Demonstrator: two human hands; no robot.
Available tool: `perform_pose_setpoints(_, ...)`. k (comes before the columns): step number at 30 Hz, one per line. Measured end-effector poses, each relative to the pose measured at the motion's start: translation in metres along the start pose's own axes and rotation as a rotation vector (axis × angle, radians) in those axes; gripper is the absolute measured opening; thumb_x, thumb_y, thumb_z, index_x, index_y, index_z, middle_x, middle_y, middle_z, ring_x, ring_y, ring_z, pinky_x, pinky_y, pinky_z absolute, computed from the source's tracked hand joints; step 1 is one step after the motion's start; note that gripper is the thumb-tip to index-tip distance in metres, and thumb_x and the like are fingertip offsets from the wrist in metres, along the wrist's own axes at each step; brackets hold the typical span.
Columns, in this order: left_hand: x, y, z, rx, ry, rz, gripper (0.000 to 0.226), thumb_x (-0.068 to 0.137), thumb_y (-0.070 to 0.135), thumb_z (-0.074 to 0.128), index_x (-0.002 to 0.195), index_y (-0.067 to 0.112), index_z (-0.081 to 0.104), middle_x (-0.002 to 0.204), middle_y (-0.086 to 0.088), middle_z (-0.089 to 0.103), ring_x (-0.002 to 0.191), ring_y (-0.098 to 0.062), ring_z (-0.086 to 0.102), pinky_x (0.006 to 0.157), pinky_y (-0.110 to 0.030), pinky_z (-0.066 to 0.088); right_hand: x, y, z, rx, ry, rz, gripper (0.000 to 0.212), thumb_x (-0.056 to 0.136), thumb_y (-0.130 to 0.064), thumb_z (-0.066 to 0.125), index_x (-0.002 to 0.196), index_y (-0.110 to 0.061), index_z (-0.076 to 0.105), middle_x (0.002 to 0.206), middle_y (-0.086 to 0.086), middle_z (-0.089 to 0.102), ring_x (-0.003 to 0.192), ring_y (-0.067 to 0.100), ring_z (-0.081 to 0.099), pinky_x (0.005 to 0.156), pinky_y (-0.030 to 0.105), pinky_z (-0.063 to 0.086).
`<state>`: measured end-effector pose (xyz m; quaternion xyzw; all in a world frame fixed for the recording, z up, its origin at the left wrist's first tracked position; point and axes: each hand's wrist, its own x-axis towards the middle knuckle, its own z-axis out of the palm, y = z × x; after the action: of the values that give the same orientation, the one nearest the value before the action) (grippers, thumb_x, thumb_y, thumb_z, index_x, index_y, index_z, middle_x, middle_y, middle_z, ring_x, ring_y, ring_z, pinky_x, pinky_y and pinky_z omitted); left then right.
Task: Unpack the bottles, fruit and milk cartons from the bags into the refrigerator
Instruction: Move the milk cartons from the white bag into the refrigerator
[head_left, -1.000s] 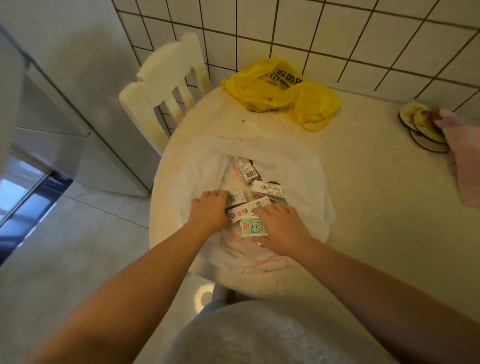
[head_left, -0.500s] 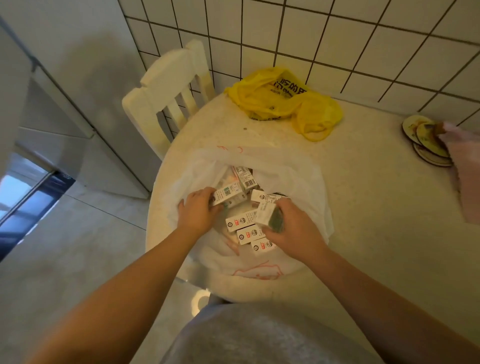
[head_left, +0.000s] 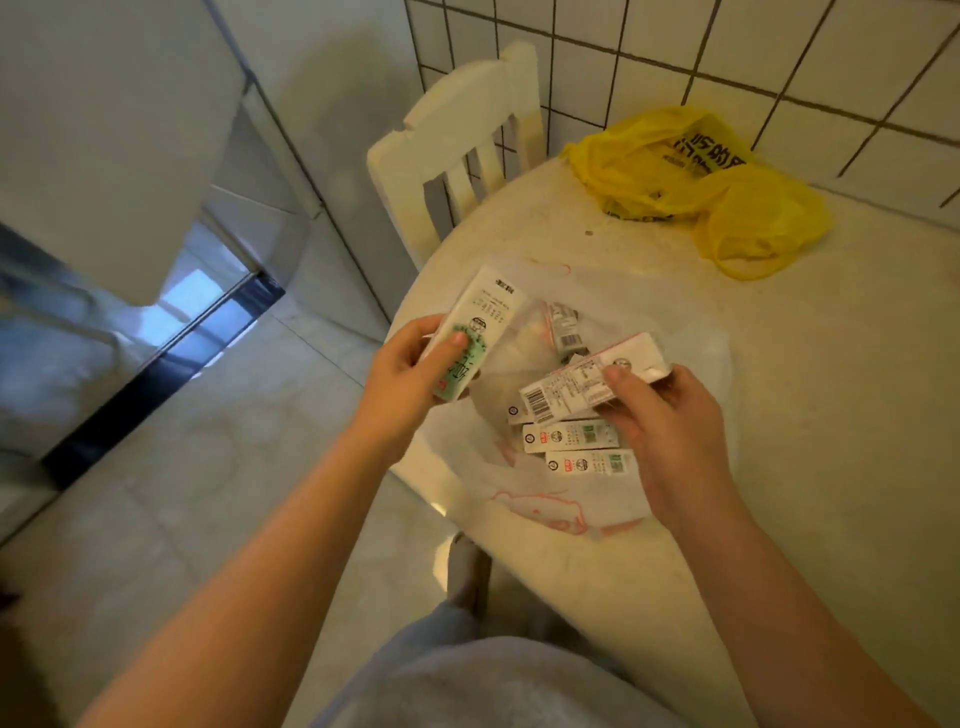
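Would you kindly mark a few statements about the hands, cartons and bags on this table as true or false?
1. The left hand grips a milk carton. True.
2. The right hand is empty. False: it holds a second carton above the white bag.
3. Other cartons lie in the white bag. True.
4. The yellow bag lies on the floor. False: it lies on the table, near the tiled wall.
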<state>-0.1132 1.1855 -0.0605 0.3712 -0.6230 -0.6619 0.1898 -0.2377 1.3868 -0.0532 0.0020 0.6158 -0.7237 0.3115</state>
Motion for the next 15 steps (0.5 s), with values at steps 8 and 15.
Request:
perform_pose_setpoints(8, -0.061, -0.019, -0.093, 0.061, 0.274, -0.034, 0.032, 0.086, 0.025, 0.076, 0.116, 0.019, 0.066, 0.104, -0.006, 0.075, 0.093, -0.019, 0.074, 0.078, -0.041, 0.062, -0.025, 0.020, 0.059, 0.304, -0.200, 0.341, 0.050, 0.082, -0.032, 0.071, 0.127, -0.014, 0.060, 0.116, 0.014, 0.072, 0.100, 0.027, 0.072, 0.069, 0.035, 0.059)
perform_pose_setpoints(15, -0.097, -0.045, -0.199, -0.093, 0.413, -0.068, 0.037, 0.085, 0.017, 0.075, 0.117, 0.009, 0.058, 0.102, -0.011, 0.075, 0.096, -0.025, 0.074, 0.084, -0.043, 0.060, -0.064, 0.058, 0.152, -0.039, -0.324, 0.461, 0.061, 0.085, -0.069, 0.053, 0.107, -0.015, 0.070, 0.060, 0.005, 0.051, 0.052, 0.018, 0.060, 0.050, 0.031, 0.052)
